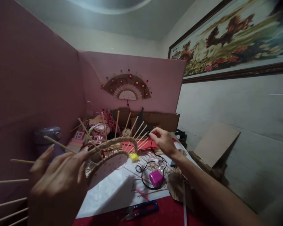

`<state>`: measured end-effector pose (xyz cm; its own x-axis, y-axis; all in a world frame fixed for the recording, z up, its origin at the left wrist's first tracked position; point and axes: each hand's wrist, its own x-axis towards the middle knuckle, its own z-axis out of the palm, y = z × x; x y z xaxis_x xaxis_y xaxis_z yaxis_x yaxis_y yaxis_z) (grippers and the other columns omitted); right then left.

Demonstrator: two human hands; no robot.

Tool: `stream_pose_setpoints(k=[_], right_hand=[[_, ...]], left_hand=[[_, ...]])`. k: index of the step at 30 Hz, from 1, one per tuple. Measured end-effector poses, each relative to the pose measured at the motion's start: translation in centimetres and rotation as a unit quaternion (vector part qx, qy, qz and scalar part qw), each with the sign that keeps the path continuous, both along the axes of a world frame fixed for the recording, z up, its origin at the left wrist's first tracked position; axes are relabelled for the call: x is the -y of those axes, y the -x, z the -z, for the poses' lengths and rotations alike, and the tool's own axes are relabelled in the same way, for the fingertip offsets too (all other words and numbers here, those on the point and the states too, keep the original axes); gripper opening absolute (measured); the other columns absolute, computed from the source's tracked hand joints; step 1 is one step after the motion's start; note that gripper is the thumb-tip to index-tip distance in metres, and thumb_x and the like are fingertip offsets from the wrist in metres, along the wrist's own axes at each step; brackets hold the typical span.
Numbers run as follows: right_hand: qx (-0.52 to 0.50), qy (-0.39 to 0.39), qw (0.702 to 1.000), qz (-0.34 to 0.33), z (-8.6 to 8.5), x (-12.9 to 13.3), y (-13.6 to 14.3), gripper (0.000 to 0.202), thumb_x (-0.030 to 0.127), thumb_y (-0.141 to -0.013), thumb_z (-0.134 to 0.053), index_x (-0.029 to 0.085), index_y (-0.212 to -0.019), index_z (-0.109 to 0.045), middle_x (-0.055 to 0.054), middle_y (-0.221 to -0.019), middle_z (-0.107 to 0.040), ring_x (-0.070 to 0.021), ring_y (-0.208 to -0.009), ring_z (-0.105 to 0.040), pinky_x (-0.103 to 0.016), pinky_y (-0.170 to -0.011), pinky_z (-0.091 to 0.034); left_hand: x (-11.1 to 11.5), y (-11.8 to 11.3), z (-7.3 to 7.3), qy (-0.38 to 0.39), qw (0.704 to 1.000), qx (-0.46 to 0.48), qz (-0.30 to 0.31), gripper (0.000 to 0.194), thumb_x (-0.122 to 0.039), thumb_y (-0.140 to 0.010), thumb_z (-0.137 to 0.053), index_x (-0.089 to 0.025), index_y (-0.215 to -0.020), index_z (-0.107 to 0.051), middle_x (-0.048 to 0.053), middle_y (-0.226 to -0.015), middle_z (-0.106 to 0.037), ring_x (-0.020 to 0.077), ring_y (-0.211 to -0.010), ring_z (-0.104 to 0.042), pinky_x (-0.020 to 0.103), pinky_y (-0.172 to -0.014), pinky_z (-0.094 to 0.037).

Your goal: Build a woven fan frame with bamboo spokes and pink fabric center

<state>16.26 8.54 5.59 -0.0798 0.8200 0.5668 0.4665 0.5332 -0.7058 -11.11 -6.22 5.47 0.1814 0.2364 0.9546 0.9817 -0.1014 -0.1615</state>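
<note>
Pink upright panels (91, 73) fill the left and centre background, and a brown-framed picture of horses (226, 40) hangs on the white wall at upper right. On the central panel hangs a brown fan with red flowers and a white half-round base (128, 94). Below it, brown cardboard (165, 121) stands behind a heap of pink ribbons and packets (97, 128) left of centre; a lavender-grey flask (47, 136) stands at left, partly hidden behind the left hand (61, 174). That hand, large at lower left, grasps a tan, braided-edge fan frame with pale wooden sticks (115, 141), which is tilted across the left centre, its sticks radiating in front of the clutter; the hand covers much of its left part. Right of centre, the right hand (163, 141) has thumb and forefinger pinched on a thin black cord (166, 164), close to the stick tips. Below, the cord loops around a magenta plastic box (156, 179) on a white sheet (103, 201), among loose sticks. A small yellow block (134, 157) shows just beside the frame's right end. Blue-handled snips (145, 209) lie at bottom centre, where red tabletop (166, 216) shows; crumpled brown paper (178, 186) lies right of the box, under the right forearm.
</note>
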Motion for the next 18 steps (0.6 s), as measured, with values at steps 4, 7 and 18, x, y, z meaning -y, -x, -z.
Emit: stream_pose_setpoints(k=[4, 7, 18], right_hand=[[-0.035, -0.009, 0.997, -0.073, 1.7, 5.4, 1.5, 0.017, 0.029, -0.084, -0.051, 0.017, -0.072, -0.056, 0.001, -0.062, -0.055, -0.0118, -0.056, -0.050, -0.022, -0.052, -0.039], [-0.027, -0.001, 0.992, -0.123, 2.2, 7.7, 2.5, 0.017, 0.026, -0.086, -0.049, 0.017, -0.072, -0.056, 0.001, -0.062, -0.055, -0.0107, -0.055, -0.049, -0.021, -0.052, -0.037], [0.049, -0.138, 0.978, -0.146, 2.1, 9.6, 4.0, 0.011, 0.011, -0.083, -0.051, 0.016, -0.084, -0.061, -0.002, -0.076, -0.063, -0.0131, -0.069, -0.057, -0.025, -0.065, -0.041]], left_hand=[[0.3, -0.7, 2.6, 0.031, 0.998, -0.039, 0.027, 0.018, -0.016, -0.078, -0.056, -0.014, -0.094, -0.063, 0.008, -0.079, -0.072, 0.0234, -0.075, -0.064, 0.054, -0.099, -0.036], [0.3, -0.6, 4.0, 0.042, 0.998, -0.046, 0.026, 0.016, -0.015, -0.078, -0.057, -0.015, -0.092, -0.063, 0.006, -0.076, -0.072, 0.0238, -0.073, -0.065, 0.056, -0.098, -0.036], [1.6, -0.9, 6.3, 0.021, 0.997, -0.003, 0.076, 0.020, -0.003, -0.069, -0.063, -0.013, -0.086, -0.067, 0.007, -0.073, -0.073, 0.0241, -0.076, -0.065, 0.054, -0.101, -0.032]])
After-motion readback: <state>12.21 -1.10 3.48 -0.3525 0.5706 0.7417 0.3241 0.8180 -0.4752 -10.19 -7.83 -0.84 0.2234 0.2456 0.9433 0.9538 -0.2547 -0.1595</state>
